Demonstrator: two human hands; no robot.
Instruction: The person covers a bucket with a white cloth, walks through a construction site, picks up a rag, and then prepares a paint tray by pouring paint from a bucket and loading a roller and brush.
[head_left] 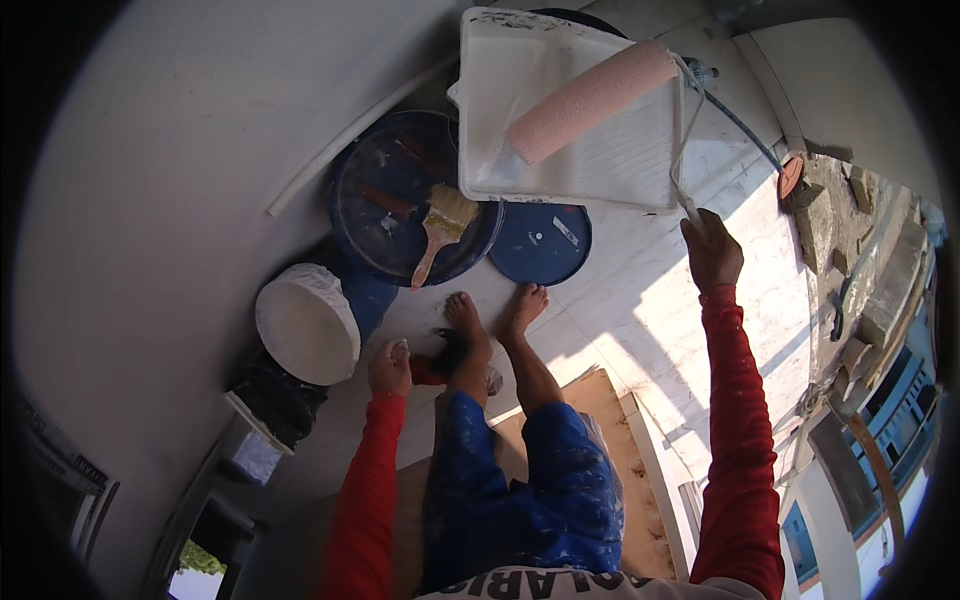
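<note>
Head view, roller: the pink paint roller [600,100] is lying slantwise across the tray, its sleeve over the pan, probably so drips are falling back inside.
Right grip: the right grip [714,250] is closing around the roller handle [694,213], out beyond the tray's near right corner; that hold is seemingly letting the wire frame carry the sleeve from the side, with the fingers staying clear of the pan.
Left grip: the left grip [388,370] is hanging low beside the left knee, fingers looking curled; whether it is clutching anything, I cannot tell.
Tray: the white paint tray [560,190] is sitting ahead of the feet, within the right arm's reach; its support is mostly hiding, only a dark rounded edge [590,17] peeking out behind.
Drum: the blue drum [345,235] is serving as a stand beside the tray, holding a broad paintbrush [445,222] across its rim, handle pointing back toward the person, likely for easy picking up.
Lid: a round blue lid [520,258] is lying flat on the floor [620,300], just ahead of the bare feet [523,308].
Bucket: a white-topped bucket [308,325] is standing left, apparently tucked out of the way.
</note>
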